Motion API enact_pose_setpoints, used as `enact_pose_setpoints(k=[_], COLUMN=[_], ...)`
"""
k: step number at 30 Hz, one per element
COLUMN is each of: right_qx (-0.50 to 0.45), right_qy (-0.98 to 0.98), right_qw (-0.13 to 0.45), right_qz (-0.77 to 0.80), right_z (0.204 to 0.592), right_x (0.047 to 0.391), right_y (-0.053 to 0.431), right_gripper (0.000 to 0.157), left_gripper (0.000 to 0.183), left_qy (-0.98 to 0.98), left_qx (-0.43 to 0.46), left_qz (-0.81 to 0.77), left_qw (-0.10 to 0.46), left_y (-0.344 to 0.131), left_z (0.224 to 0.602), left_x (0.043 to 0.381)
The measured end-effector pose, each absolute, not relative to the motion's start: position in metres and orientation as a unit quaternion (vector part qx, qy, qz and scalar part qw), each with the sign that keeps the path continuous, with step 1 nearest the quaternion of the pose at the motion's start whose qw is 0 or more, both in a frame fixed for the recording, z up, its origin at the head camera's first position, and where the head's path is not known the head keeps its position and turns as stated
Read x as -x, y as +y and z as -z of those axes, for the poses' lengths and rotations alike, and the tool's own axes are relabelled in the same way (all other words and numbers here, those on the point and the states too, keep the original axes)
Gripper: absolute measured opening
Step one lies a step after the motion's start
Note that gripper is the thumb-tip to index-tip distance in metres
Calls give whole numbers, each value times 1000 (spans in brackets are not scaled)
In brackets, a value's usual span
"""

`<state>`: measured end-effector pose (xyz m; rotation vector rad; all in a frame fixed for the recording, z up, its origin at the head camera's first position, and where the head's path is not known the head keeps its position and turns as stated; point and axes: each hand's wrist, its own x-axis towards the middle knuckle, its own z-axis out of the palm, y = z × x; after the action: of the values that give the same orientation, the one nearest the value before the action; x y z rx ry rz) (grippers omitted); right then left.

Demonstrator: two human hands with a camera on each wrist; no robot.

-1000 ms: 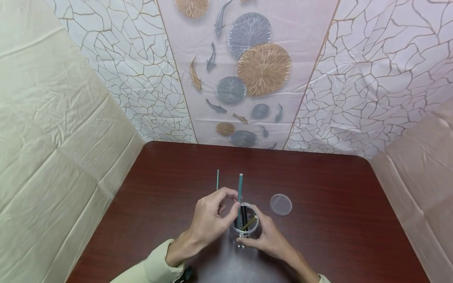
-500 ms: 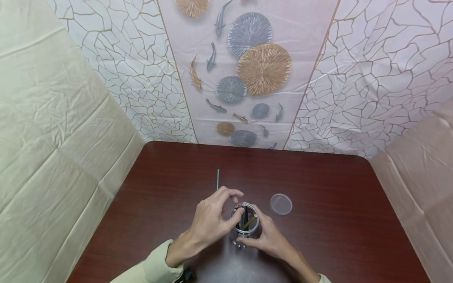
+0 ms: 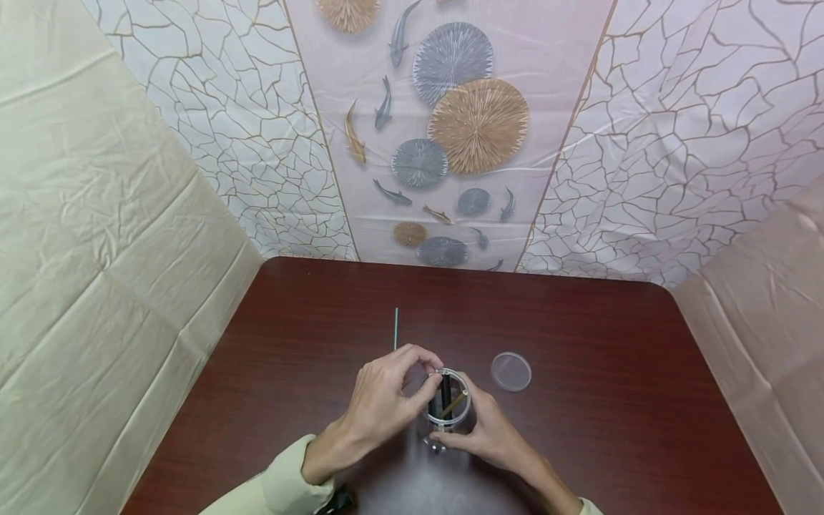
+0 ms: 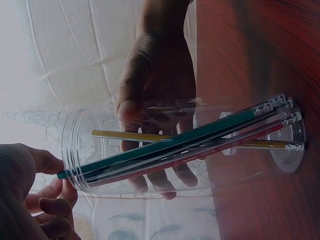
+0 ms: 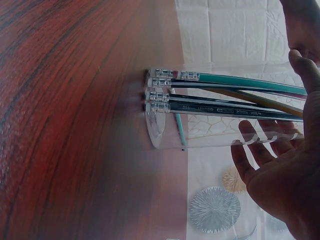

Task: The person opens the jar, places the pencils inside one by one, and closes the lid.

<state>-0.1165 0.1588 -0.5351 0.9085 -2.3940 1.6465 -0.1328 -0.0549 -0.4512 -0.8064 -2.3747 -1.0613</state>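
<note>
A clear plastic jar (image 3: 444, 422) stands upright on the table, holding several pencils with their eraser ends down. My right hand (image 3: 492, 433) grips it from the right, thumb in front and fingers round the far side. At the rim, my left hand (image 3: 386, 390) pinches the upper tip of a green pencil (image 4: 200, 134) between thumb and fingers; the rest of that pencil leans inside the jar. Around it are black pencils (image 5: 215, 109), a red pencil (image 4: 220, 145) and a yellow pencil (image 4: 120, 135), crossing at a slant.
Another green pencil (image 3: 395, 329) lies on the dark red wooden table (image 3: 599, 357) beyond my left hand, partly hidden by it. A clear round lid (image 3: 511, 372) lies right of the jar. A patterned cloth (image 3: 450, 236) hangs behind the table. A dark object (image 3: 337, 499) shows by the left sleeve.
The green pencil, which stood high above the rim, has gone down into the jar. My left fingers parted, then closed on its tip at the rim. The right hand keeps its grip.
</note>
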Motion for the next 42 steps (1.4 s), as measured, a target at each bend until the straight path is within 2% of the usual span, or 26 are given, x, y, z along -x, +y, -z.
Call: enact_pose_setpoints(k=[16, 24, 36, 42], right_qx=[-288, -293, -286, -275], right_qy=[-791, -787, -790, -797], right_qw=[42, 39, 33, 31], right_qz=[-538, -541, -541, -537], right_z=[537, 535, 535, 535], right_x=[116, 116, 116, 115], right_y=[159, 158, 158, 157], right_gripper=[83, 83, 84, 83], left_gripper=[11, 14, 12, 14], left_qy=[-814, -839, -851, -865], left_qx=[287, 279, 255, 226], left_qz=[449, 419, 406, 390], left_qw=[231, 205, 216, 223], left_y=[-55, -56, -59, -66], left_z=[449, 454, 453, 452], left_x=[134, 135, 142, 157])
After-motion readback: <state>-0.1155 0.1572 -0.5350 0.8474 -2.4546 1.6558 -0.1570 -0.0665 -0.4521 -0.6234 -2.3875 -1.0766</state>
